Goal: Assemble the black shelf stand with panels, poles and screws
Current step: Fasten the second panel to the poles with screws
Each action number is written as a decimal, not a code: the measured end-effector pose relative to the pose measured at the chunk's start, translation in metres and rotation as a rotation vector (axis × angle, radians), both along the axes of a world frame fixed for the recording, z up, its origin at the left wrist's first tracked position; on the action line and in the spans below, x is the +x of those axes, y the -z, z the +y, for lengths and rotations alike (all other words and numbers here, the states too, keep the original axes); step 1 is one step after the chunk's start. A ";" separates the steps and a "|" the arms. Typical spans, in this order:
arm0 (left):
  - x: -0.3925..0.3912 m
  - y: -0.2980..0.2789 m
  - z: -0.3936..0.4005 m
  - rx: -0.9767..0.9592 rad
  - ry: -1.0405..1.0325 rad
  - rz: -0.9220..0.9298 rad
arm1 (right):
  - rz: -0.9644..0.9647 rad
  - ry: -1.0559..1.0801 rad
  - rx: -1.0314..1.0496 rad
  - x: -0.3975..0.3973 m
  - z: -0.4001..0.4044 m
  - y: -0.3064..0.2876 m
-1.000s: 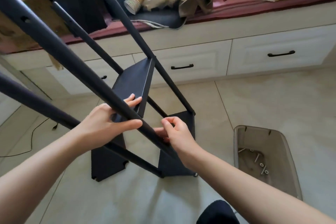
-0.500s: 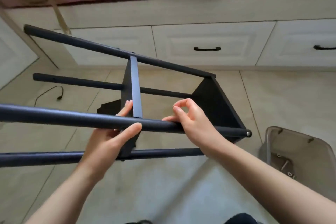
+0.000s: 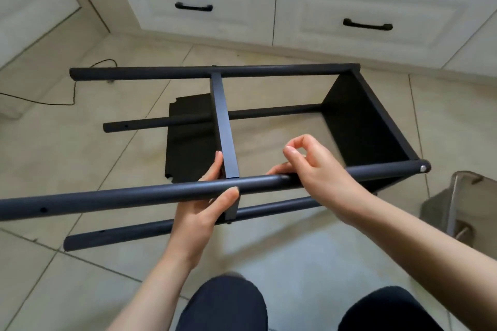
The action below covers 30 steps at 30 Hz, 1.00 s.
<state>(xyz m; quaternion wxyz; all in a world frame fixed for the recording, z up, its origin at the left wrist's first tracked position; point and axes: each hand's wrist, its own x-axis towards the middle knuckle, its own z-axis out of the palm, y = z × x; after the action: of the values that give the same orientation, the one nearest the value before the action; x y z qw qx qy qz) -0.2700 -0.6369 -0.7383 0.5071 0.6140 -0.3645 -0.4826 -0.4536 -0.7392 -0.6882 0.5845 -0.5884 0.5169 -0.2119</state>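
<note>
The black shelf stand (image 3: 371,126) lies on its side over the floor, its poles running left to right. The near upper pole (image 3: 107,197) crosses in front of me. My left hand (image 3: 207,209) grips that pole where the middle panel (image 3: 224,126) meets it, thumb over the pole and fingers behind the panel edge. My right hand (image 3: 320,172) rests on the same pole further right, its thumb and forefinger pinched together above it; what they pinch is too small to tell. The end panel sits at the right, with a silver screw head (image 3: 423,168) in the pole's tip.
White drawers with black handles (image 3: 193,7) line the back. A black cable (image 3: 53,101) trails on the tiled floor at left. A grey bin (image 3: 457,207) stands at the right edge. A loose black panel (image 3: 188,140) lies flat on the floor under the frame. My knees are at the bottom.
The stand has been tipped from upright down onto its side, poles now horizontal. Both hands stayed on the near pole. The view has dropped toward the floor.
</note>
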 end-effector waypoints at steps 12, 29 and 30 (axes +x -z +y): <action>-0.003 0.025 0.008 0.022 -0.056 0.135 | 0.088 -0.020 -0.008 0.004 0.008 0.015; -0.013 0.025 0.027 0.257 -0.266 0.199 | 0.135 -0.014 -0.038 0.012 0.024 0.032; -0.015 0.022 0.028 0.289 -0.253 0.083 | 0.139 -0.012 -0.037 0.012 0.023 0.032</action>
<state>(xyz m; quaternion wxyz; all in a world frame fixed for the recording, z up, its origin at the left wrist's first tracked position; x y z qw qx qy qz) -0.2855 -0.6084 -0.7607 0.4849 0.7011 -0.1901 -0.4871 -0.4415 -0.7165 -0.7207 0.5375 -0.6154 0.5487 -0.1766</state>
